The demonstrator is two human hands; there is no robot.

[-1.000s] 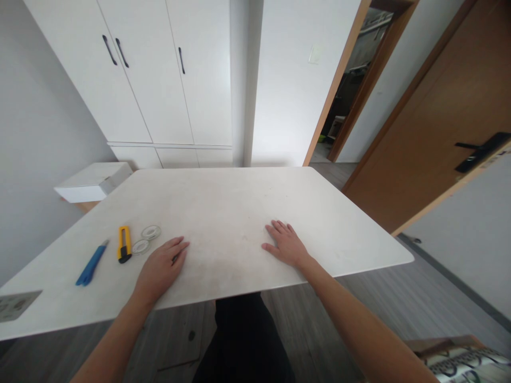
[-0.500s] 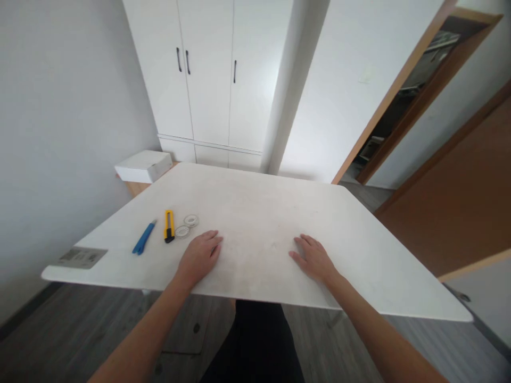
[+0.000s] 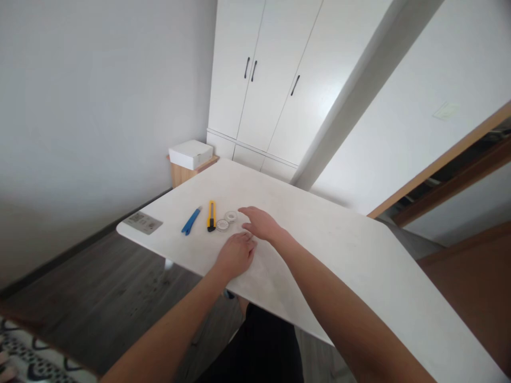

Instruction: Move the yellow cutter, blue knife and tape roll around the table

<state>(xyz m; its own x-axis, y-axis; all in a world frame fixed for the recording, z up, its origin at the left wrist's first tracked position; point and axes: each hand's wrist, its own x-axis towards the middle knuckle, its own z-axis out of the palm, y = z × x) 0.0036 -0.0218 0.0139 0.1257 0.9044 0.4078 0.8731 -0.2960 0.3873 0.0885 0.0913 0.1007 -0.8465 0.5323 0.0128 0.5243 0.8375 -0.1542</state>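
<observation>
On the white table (image 3: 319,255), my left hand (image 3: 236,254) rests palm down near the front edge, holding nothing, its fingers partly curled on the top. My right hand (image 3: 260,222) is open just beyond it, thumb and fingers apart, reaching toward two small round white spools. The farther spool (image 3: 230,216) is closest to its fingertips; the nearer spool (image 3: 222,225) lies against it. Left of them is a yellow utility knife (image 3: 211,215) with a black end. Farther left lies a blue cutter (image 3: 192,221) with its tip pointing away from me.
A grey printed label (image 3: 143,222) is stuck at the table's left corner. Behind, a white box (image 3: 191,154) sits on a wooden stand by the wall. A white wardrobe (image 3: 275,69) rises beyond the far edge.
My right hand has moved left across the table to beside the spools. My left hand stays on the table near the front edge. The view has turned left and tilted.
</observation>
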